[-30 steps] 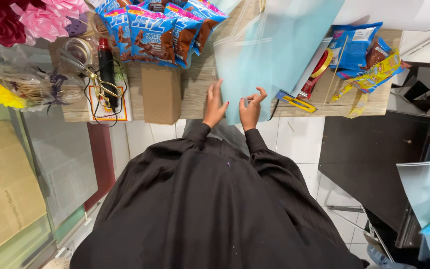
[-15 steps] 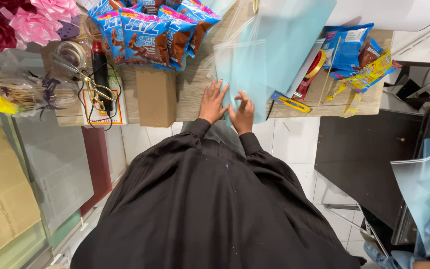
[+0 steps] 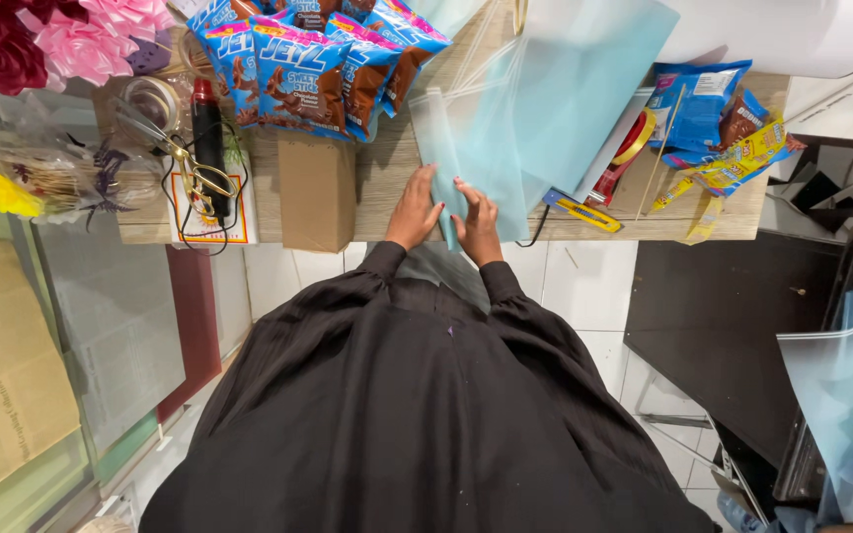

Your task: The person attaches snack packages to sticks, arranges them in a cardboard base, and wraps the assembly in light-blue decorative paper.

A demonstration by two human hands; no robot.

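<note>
Pressing flat, both the left hand (image 3: 414, 209) and the right hand (image 3: 478, 219) lie open on a pale blue translucent sheet (image 3: 545, 109) at the near edge of the wooden counter (image 3: 387, 178). A brown box (image 3: 317, 193) sits just left; a yellow cutter (image 3: 584, 211) lies right. Snack packets (image 3: 308, 69) crowd the far side.

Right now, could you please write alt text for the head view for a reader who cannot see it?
A person in black sleeves presses the left hand and right hand onto a pale blue plastic sheet on a wooden table, with blue snack bags, scissors and a yellow knife nearby.
</note>
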